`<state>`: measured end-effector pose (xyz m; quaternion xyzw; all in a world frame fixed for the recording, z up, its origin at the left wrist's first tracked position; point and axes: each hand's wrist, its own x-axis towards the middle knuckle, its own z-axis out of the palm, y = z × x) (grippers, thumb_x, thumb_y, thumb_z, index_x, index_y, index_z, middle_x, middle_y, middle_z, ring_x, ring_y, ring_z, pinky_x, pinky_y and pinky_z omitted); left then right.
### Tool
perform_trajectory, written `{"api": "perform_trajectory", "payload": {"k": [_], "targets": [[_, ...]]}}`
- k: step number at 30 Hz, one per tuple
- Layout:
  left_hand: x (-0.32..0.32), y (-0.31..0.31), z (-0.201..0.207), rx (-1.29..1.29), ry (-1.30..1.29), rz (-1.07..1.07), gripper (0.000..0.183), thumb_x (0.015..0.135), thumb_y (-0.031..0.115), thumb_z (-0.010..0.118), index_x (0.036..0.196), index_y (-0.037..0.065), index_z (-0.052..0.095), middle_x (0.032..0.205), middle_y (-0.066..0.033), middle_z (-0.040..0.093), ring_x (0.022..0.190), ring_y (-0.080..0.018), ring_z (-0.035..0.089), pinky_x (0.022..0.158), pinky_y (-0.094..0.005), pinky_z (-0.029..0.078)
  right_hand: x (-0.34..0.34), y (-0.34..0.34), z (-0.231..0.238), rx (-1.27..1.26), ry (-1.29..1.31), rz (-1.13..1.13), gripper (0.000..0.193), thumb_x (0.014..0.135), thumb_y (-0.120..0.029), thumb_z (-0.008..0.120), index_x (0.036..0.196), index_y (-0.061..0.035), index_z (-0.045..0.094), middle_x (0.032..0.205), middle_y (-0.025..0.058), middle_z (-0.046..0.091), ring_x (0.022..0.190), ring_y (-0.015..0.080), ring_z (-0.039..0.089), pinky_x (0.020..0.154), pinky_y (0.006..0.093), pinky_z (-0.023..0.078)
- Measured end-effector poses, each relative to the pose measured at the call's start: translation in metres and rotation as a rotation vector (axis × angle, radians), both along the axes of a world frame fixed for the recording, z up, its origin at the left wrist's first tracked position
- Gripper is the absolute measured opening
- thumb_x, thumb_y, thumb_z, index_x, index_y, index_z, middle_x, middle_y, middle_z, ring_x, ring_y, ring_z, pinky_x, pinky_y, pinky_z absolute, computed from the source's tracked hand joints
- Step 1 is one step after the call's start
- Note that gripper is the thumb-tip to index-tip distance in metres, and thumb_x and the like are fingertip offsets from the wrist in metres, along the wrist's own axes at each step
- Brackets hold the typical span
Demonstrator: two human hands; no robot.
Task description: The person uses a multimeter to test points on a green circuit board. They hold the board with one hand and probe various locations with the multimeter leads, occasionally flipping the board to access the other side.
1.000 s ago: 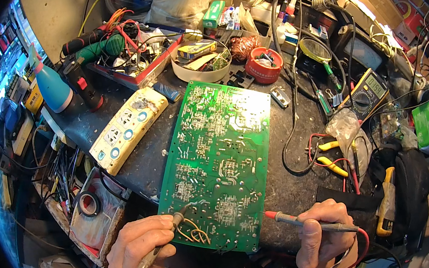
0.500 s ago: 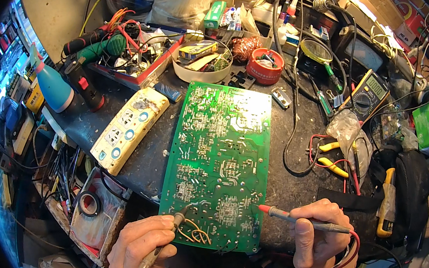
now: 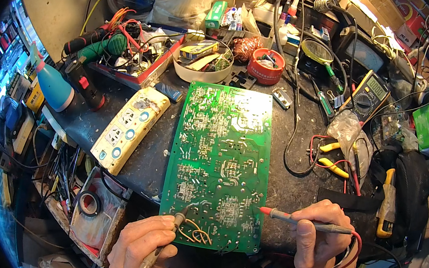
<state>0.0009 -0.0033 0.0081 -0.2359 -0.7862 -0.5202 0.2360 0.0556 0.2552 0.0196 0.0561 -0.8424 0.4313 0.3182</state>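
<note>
A green circuit board [image 3: 213, 161] lies solder side up on the dark worktop. My left hand [image 3: 142, 248] is closed around a dark-tipped multimeter probe [image 3: 152, 258], whose tip is at the board's lower left. Beside that tip, a loop of tan wires [image 3: 198, 234] stands on the board. My right hand [image 3: 319, 232] grips a red-tipped multimeter probe [image 3: 281, 215], pointing left at the board's lower right edge; whether the tip touches cannot be made out. At the right sits a yellow-framed multimeter [image 3: 367, 95] with its display lit.
A white power strip [image 3: 129, 129] lies left of the board, near a blue spray bottle [image 3: 54, 85]. Behind the board are a round tray of parts [image 3: 203, 72] and a red tub [image 3: 266, 72]. Yellow-handled pliers [image 3: 333, 161] and black cables lie to the right.
Both hands and the board stay almost where they were. The red-tipped probe's tip has shifted very slightly downward.
</note>
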Motion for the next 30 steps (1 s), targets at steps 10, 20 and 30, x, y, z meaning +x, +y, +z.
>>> {"api": "perform_trajectory", "payload": {"k": [10, 20, 30], "targets": [[0.0004, 0.0003, 0.0012, -0.019, 0.008, 0.012, 0.025, 0.095, 0.02, 0.081, 0.105, -0.001, 0.071, 0.098, -0.0175, 0.076, 0.093, -0.0328, 0.079, 0.083, -0.0414, 0.066, 0.0035, -0.0033, -0.0003, -0.148, -0.076, -0.023, 0.019, 0.105, -0.015, 0.067, 0.1, 0.0028, 0.066, 0.081, 0.0119, 0.069, 0.061, 0.0126, 0.061, 0.057, 0.0262, 0.049], [-0.0022, 0.0021, 0.0052, -0.026, 0.02, -0.007, 0.023, 0.094, 0.017, 0.08, 0.103, -0.002, 0.07, 0.097, -0.0172, 0.076, 0.092, -0.0327, 0.079, 0.083, -0.0413, 0.066, -0.0006, -0.0001, -0.0009, -0.008, -0.005, -0.023, 0.018, 0.104, -0.016, 0.067, 0.098, 0.0012, 0.066, 0.08, 0.0108, 0.069, 0.061, 0.0124, 0.06, 0.056, 0.0273, 0.044], [-0.0021, 0.0026, 0.0041, -0.024, 0.024, 0.004, 0.024, 0.094, 0.018, 0.08, 0.103, -0.002, 0.071, 0.097, -0.0174, 0.076, 0.092, -0.032, 0.079, 0.083, -0.0409, 0.066, -0.0021, -0.0035, -0.0025, -0.044, 0.03, -0.026, 0.018, 0.104, -0.015, 0.068, 0.099, 0.0015, 0.065, 0.079, 0.0107, 0.069, 0.058, 0.0119, 0.058, 0.056, 0.0263, 0.044]]}}
